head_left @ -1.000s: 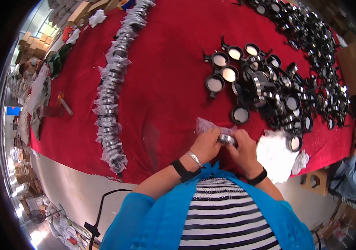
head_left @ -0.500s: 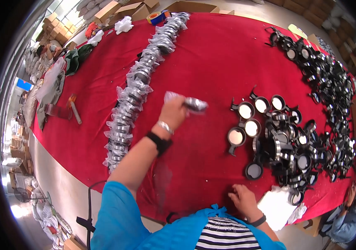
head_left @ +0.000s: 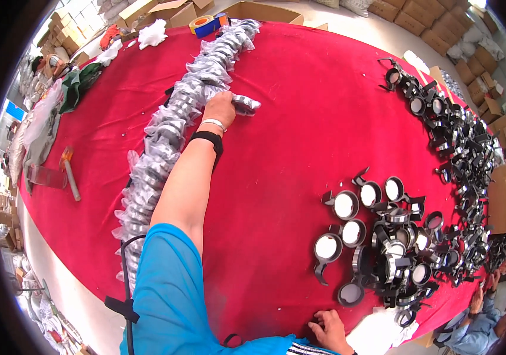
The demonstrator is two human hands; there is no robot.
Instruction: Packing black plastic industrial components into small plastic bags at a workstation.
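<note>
Left hand (head_left: 220,109), toward eleven o'clock, was clamped on a film-wrapped piece (head_left: 247,105) beside a long row of wrapped pieces (head_left: 167,130); whether the two touched could not be told. Well apart, the right hand (head_left: 330,330) rested at five o'clock, fingers loosely parted, apparently holding nothing, near a white sheet (head_left: 377,332). That row, already wrapped, ran from twelve round to eight. Many more looked unwrapped: a cluster of black-and-silver round pieces (head_left: 390,267) at four and a crowded band (head_left: 463,151) from two to four. Red cloth (head_left: 276,207) lay beneath, with an orange-ended tool (head_left: 71,177) at nine. Beyond, cartons (head_left: 442,29) were stacked at two; a co-worker (head_left: 482,326) was at four.
</note>
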